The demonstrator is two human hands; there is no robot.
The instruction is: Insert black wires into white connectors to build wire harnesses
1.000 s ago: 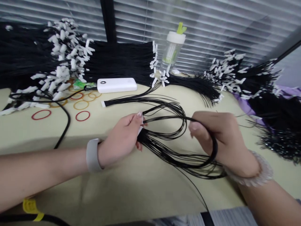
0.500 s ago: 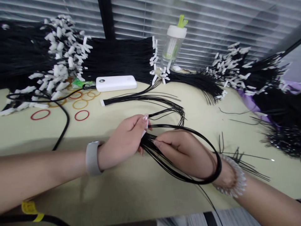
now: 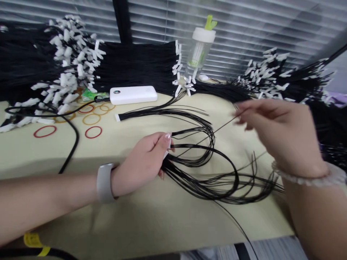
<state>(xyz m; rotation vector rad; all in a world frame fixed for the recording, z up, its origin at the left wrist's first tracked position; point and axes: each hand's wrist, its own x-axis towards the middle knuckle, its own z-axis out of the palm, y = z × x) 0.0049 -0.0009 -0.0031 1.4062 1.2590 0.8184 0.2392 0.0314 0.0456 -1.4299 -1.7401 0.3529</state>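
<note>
Where the left hand [image 3: 142,160] pinches white connectors [image 3: 166,154] between thumb and fingers, black wires [image 3: 176,170] fan out rightward in loose loops above the worktop [image 3: 130,224].

Right hand [image 3: 284,133]: raised, well apart from the left; thumb and fingertips brought together on what appears to be a single black wire [image 3: 225,124], stretched slantwise over the loops. Motion blur; exact hold uncertain.

Handling, as judged: left grip firm and close behind the connectors, so that no pull reaches the wire roots; right pinch light, one strand at a time, drawn out smoothly along its own line rather than jerked. Likely hazard: crossed loops snagging; slow separation advisable, with slack allowed wherever strands overlap.

Adjacent items: one loose wire bundle [image 3: 130,115], white end toward the left, lying just beyond the left hand; one white power bank [image 3: 133,95], behind that bundle; red rubber bands [image 3: 93,138], two lying apart at left; one clear bottle [image 3: 200,54] with white lid, upright near the blinds [image 3: 233,32]; one large stack of black wires with white ends [image 3: 141,65], at the rear.
</note>
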